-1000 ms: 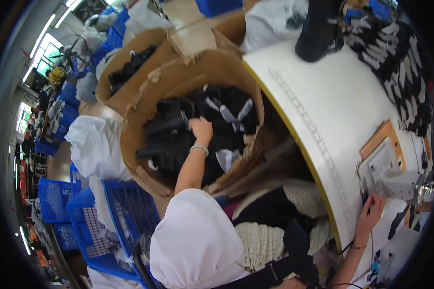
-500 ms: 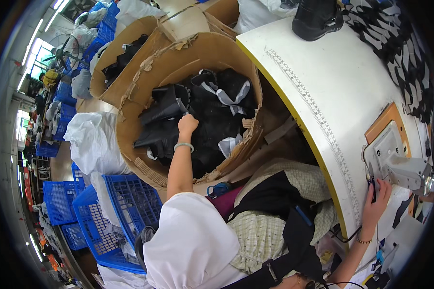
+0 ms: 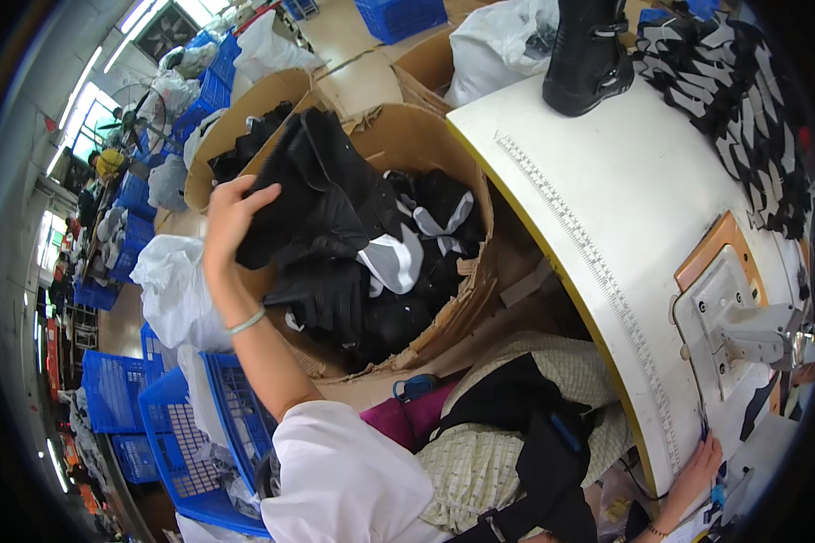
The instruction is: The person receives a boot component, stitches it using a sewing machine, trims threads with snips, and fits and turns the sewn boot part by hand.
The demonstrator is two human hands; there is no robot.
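Observation:
My left hand (image 3: 230,222) is closed on the edge of a black boot upper (image 3: 330,185) with a grey-and-white patch at its lower end. The piece hangs over the round cardboard box (image 3: 430,136), above a heap of other black uppers (image 3: 398,312). My right hand (image 3: 700,468) rests low on the white table, its fingers around the dark blue handle of what looks like small scissors (image 3: 704,433). Above it is the metal arm of a sewing machine (image 3: 756,330). A finished black boot (image 3: 589,59) stands upright at the table's far end.
Rows of black-and-grey cut pieces (image 3: 743,109) lie along the table's far right. A printed ruler scale follows the curved, yellow-edged white table (image 3: 552,145). Blue crates (image 3: 186,443) and a white sack (image 3: 177,285) stand at left. A second cardboard box (image 3: 204,172) is behind.
My left hand has moved left and up, lifting a black upper from the heap. My right hand has slid down the table, away from the machine, with the scissors. The view has shifted slightly.

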